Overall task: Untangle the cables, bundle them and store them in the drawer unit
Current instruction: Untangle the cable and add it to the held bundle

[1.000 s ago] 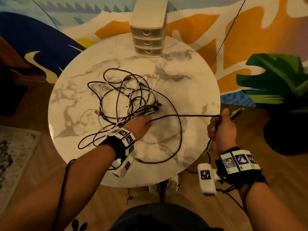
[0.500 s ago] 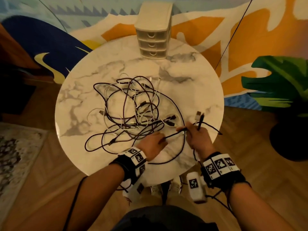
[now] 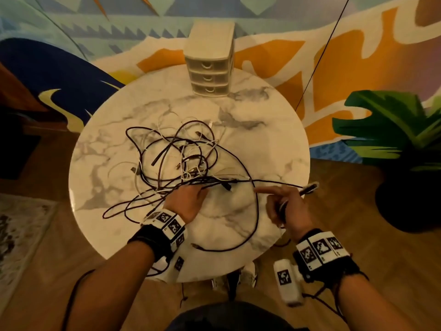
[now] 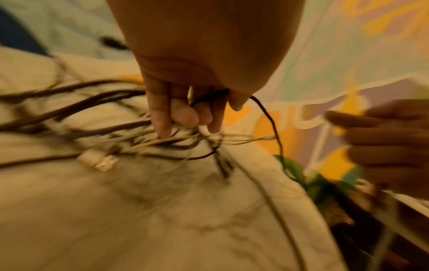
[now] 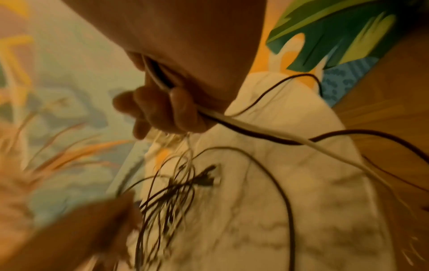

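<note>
A tangle of dark and white cables (image 3: 181, 161) lies in the middle of the round marble table (image 3: 274, 144). My left hand (image 3: 188, 199) sits on the tangle's near edge; in the left wrist view its curled fingers (image 4: 185, 113) hold a thin dark cable and press on the white strands. My right hand (image 3: 284, 204) is near the table's right edge, index finger pointing left. Its fist (image 5: 162, 110) grips a dark cable and a white cable. One dark cable (image 3: 274, 182) runs between the hands, its plug (image 3: 310, 187) sticking out past the right hand. The drawer unit (image 3: 210, 68) has all drawers closed.
The beige drawer unit stands at the table's far edge against a painted wall. A potted plant (image 3: 393, 139) stands on the floor to the right. A loose dark cable end (image 3: 198, 247) lies near the table's front edge. A rug (image 3: 19, 230) lies at the left.
My right hand came in from beyond the table's right edge to beside the left hand, then drew back right, stretching the dark cable again. The left hand has stayed on the tangle.
</note>
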`<state>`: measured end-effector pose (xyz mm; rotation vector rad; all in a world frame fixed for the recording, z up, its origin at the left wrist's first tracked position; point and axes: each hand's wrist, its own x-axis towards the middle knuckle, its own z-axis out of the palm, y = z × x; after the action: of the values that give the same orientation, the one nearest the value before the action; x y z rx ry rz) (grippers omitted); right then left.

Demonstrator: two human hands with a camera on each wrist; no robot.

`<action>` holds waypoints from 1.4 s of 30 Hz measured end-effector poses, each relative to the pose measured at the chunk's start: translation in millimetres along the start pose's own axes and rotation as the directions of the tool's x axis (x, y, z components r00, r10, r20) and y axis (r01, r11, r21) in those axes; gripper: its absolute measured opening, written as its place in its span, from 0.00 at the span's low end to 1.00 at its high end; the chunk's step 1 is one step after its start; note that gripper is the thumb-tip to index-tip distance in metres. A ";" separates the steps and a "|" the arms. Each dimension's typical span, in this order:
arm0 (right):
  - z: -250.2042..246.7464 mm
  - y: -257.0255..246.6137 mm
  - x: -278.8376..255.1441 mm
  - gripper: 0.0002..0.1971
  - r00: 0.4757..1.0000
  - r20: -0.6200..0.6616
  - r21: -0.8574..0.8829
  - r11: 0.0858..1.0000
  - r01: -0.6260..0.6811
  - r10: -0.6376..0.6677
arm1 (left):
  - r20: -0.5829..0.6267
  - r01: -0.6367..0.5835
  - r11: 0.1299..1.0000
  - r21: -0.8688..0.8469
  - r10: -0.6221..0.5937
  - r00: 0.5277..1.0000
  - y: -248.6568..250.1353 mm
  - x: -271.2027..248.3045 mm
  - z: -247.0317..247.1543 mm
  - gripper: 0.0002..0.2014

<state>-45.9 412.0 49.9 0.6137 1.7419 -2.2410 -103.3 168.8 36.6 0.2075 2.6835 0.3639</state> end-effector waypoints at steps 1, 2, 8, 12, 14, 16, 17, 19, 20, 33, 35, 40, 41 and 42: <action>6.5 1.1 -3.7 0.31 0.996 0.081 -0.010 0.999 -0.041 0.041 | -0.042 -0.043 0.999 0.017 0.043 0.998 9.9 -5.3 -5.6 0.20; 15.8 3.9 -6.5 0.32 0.986 0.142 -0.059 0.995 -0.080 0.087 | -0.066 -0.082 0.996 0.045 0.084 0.994 21.6 -12.5 -9.3 0.19; 56.3 28.4 5.4 0.28 0.985 0.093 -0.175 0.976 -0.129 0.147 | 0.014 -0.199 0.979 0.049 0.198 0.980 70.4 -43.3 24.3 0.14; 43.2 22.8 4.5 0.28 0.997 0.062 -0.150 0.988 -0.035 0.044 | 0.115 -0.098 0.983 -0.152 0.116 0.987 21.7 -20.8 37.0 0.14; 28.1 9.0 3.8 0.30 1.000 -0.015 -0.057 0.998 0.023 -0.023 | -0.004 -0.018 0.987 -0.162 0.018 1.000 -5.6 -4.6 23.5 0.13; 11.9 -7.3 6.0 0.34 0.990 -0.112 0.054 0.995 0.088 -0.081 | -0.261 -0.055 0.968 -0.245 -0.011 0.965 -13.2 5.4 2.8 0.11; 6.2 -12.9 7.0 0.36 0.984 -0.148 0.098 0.989 0.111 -0.096 | -0.353 -0.099 0.962 -0.255 0.003 0.936 -10.3 7.1 -3.7 0.10; 4.6 -11.9 6.2 0.38 0.981 -0.171 0.155 0.981 0.116 -0.089 | -0.342 -0.125 0.975 -0.183 0.056 0.938 -1.0 2.6 -3.5 0.12; 8.4 -5.3 4.4 0.39 0.986 -0.151 0.161 0.982 0.097 -0.073 | -0.262 -0.119 0.986 -0.118 0.085 0.961 3.8 -2.8 3.7 0.14; 37.2 28.6 -1.5 0.28 0.998 -0.059 -0.174 0.985 -0.016 0.006 | -0.196 -0.086 0.991 -0.099 0.065 0.979 -20.6 -13.9 23.6 0.13; 36.6 25.7 -2.7 0.28 0.996 -0.089 -0.173 0.985 -0.002 -0.014 | -0.212 -0.103 0.991 -0.088 0.082 0.974 -23.5 -13.9 20.1 0.13; 35.5 25.7 -0.7 0.27 0.988 -0.146 -0.062 0.997 0.044 -0.053 | -0.277 -0.177 0.982 -0.061 0.154 0.948 -26.5 -17.6 6.2 0.12; 34.6 25.4 0.2 0.27 0.986 -0.157 -0.035 0.998 0.049 -0.054 | -0.366 -0.214 0.975 -0.059 0.179 0.913 -26.4 -18.8 0.5 0.11; 33.6 25.3 0.1 0.27 0.984 -0.170 -0.014 0.998 0.053 -0.055 | -0.396 -0.226 0.973 -0.039 0.193 0.898 -26.8 -21.9 -2.5 0.11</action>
<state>-41.1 373.1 34.8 0.7860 1.8688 -2.2738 -87.0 138.4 39.7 0.4443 3.0366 0.6452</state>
